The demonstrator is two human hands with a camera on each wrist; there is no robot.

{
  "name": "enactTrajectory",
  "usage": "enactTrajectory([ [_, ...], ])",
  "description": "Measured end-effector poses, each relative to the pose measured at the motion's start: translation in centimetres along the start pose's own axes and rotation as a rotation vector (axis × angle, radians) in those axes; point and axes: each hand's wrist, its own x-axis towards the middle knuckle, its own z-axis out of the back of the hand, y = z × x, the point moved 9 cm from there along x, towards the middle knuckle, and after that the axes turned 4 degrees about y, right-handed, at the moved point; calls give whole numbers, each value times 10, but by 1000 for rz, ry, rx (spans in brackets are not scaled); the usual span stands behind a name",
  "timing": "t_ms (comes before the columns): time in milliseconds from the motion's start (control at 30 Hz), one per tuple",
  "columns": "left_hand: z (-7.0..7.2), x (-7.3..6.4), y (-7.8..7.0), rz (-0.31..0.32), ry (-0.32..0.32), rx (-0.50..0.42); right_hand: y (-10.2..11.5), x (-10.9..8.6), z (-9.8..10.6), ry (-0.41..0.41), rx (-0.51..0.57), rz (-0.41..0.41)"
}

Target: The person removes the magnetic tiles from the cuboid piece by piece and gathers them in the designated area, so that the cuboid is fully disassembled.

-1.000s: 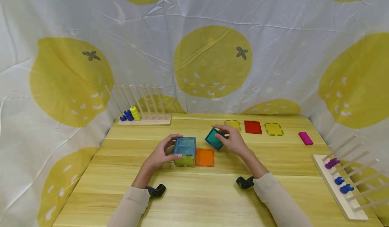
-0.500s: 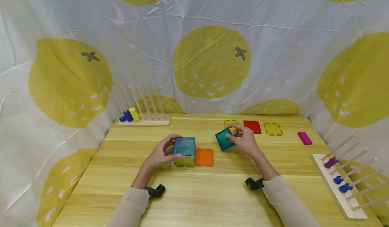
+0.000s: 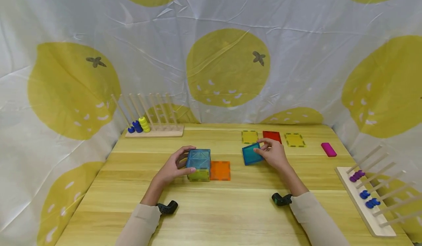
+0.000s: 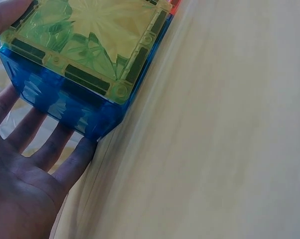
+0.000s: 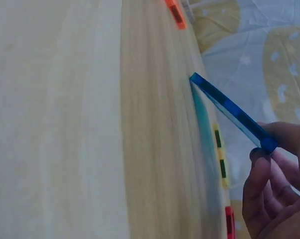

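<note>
While the magnetic-tile cube (image 3: 199, 163) is gripped by the left hand (image 3: 172, 168), 1 blue square tile (image 3: 251, 155), right of the orange tile (image 3: 221, 170) and apparently off the tabletop (image 3: 214, 213), is pinched by the right hand (image 3: 275, 154); steady, light pressure is advised.

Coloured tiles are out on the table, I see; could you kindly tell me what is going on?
A person's left hand holds a box built of tiles, with an orange tile flat beside it. The right hand pinches a tilted blue tile by its edge. Farther back lie two yellow tiles and a red tile.
</note>
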Motion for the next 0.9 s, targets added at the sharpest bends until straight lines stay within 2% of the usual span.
enactTrajectory([
  [233,0,-3,2,-3,-3,4,-16,1,-7,54,22,-90],
  [467,1,0,0,-12,5,5,-18,7,-9,77,-46,-92],
  [700,2,1,-2,-13,1,22,-15,9,-12,134,-129,-91],
  [900,0,1,-2,-9,0,26,-18,6,-13,168,-120,-115],
])
